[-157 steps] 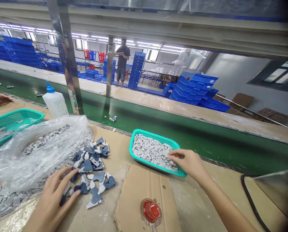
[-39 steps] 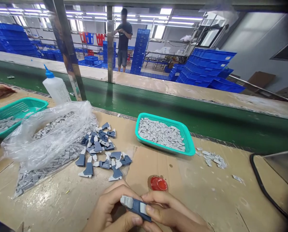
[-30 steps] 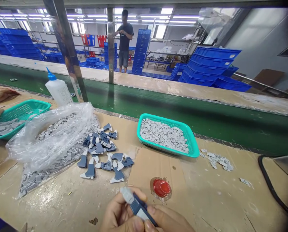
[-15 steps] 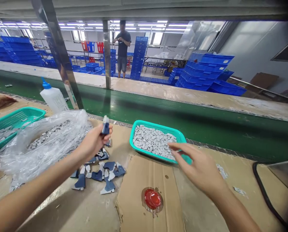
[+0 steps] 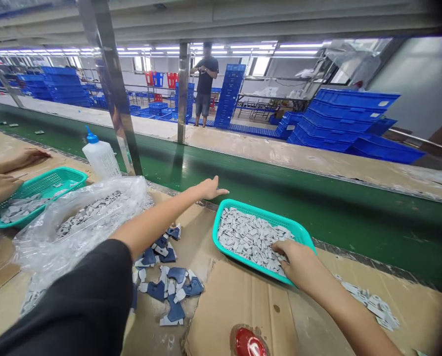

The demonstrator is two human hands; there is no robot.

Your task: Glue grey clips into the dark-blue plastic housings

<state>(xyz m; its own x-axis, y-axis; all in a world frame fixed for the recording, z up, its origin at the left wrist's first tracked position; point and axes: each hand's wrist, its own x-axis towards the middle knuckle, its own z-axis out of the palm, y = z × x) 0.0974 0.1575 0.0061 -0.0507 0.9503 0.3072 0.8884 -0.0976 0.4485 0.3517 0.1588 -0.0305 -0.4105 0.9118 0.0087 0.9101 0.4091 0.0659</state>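
Over the near edge of the green conveyor belt (image 5: pixel 265 183), my left hand (image 5: pixel 207 189) stretches out, thumb and forefinger apart, with nothing visible in it. My right hand (image 5: pixel 298 259) reaches into the near right end of a turquoise plastic basket (image 5: pixel 221 245). Its fingers curl onto a small grey plastic piece among the many grey pieces (image 5: pixel 248 237) there; the fingertips are partly hidden. Below my left forearm lies a loose heap of dark blue and grey plastic parts (image 5: pixel 176 287). A red, wet-looking round thing (image 5: pixel 248 342) sits on the cardboard sheet (image 5: pixel 239 301).
At left are a clear plastic bag (image 5: pixel 83 232) of grey pieces, a white bottle (image 5: pixel 101 157) with a blue cap, and a co-worker's hands (image 5: pixel 2 188) at another turquoise basket (image 5: pixel 72 173). Metal posts (image 5: pixel 117 94) rise beside the belt. Grey pieces (image 5: pixel 371 301) lie at right.
My left hand has moved forward and right to the belt and opened; the dark blue and grey part is gone from it. My right hand has lowered into the grey pieces. The view has shifted.
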